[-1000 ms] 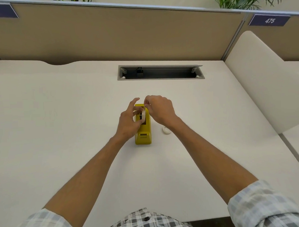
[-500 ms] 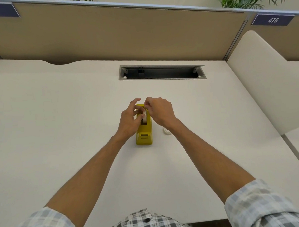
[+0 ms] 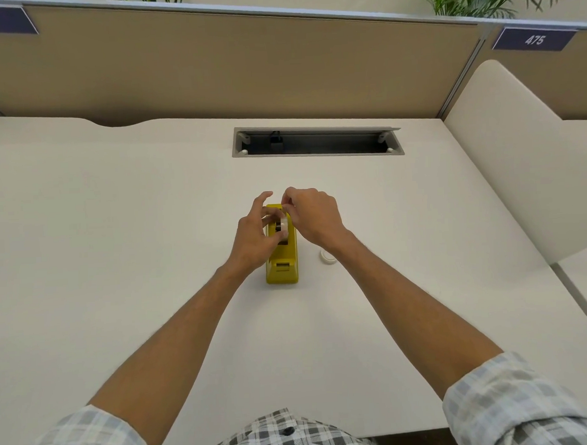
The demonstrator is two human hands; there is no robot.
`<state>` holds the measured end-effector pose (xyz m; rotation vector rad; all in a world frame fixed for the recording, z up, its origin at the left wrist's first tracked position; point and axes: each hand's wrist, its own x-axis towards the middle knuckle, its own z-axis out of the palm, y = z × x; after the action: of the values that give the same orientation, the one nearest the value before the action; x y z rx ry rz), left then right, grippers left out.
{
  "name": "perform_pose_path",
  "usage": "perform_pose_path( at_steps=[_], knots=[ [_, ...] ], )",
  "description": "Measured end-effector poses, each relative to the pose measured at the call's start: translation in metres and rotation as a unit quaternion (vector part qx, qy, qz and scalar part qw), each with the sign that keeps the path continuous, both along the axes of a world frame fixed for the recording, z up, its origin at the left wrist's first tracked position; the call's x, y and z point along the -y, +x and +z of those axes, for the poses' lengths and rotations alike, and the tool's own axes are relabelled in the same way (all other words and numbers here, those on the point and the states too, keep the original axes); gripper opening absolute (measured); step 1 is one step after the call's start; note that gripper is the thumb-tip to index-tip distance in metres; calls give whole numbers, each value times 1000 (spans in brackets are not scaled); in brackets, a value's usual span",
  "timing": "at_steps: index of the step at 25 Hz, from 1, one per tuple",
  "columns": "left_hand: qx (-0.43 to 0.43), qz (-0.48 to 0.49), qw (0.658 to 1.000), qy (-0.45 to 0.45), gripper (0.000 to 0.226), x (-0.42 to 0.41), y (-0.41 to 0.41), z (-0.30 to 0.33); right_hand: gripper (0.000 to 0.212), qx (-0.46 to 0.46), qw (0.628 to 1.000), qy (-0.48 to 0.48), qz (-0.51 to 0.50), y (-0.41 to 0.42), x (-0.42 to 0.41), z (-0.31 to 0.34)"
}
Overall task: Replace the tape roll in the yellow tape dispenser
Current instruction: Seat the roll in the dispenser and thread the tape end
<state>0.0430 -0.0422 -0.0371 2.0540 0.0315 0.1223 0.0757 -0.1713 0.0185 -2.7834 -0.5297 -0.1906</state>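
The yellow tape dispenser (image 3: pixel 282 268) stands lengthwise in the middle of the white desk, cutter end toward me. A white tape roll (image 3: pixel 284 224) on a dark core sits upright over the dispenser's well. My left hand (image 3: pixel 254 238) pinches the roll from the left with thumb and fingers. My right hand (image 3: pixel 313 215) grips its top right edge with the fingertips. Whether the roll rests fully in the slot is hidden by my fingers. A small white ring, another tape roll (image 3: pixel 327 256), lies flat on the desk just right of the dispenser.
An open cable tray slot (image 3: pixel 317 143) is set into the desk (image 3: pixel 117 230) behind the dispenser. Tan partition panels close the back. A cream divider (image 3: pixel 518 165) rises on the right.
Both hands stay on the roll at the dispenser. The fingers shifted slightly around the roll and it sits a little lower in the well.
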Motion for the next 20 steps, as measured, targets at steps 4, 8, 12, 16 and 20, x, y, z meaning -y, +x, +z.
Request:
perform_pose_path(
  at_steps=[4,8,12,16,20],
  knots=[
    [10,-4,1000,12,86,-1,1,-1,18,-19,1000,-9,-10,0,0,0],
    [12,-11,1000,25,84,-2,0,-3,18,-11,1000,1,-10,-3,2,4],
    [5,-16,999,42,84,-4,0,-3,16,5,1000,-12,6,-8,5,10],
    [-1,-30,997,67,84,-6,0,-2,13,27,999,-24,34,-15,7,16],
    [3,-30,997,71,84,-5,-1,-1,14,30,999,-26,37,-15,6,17]
  ],
)
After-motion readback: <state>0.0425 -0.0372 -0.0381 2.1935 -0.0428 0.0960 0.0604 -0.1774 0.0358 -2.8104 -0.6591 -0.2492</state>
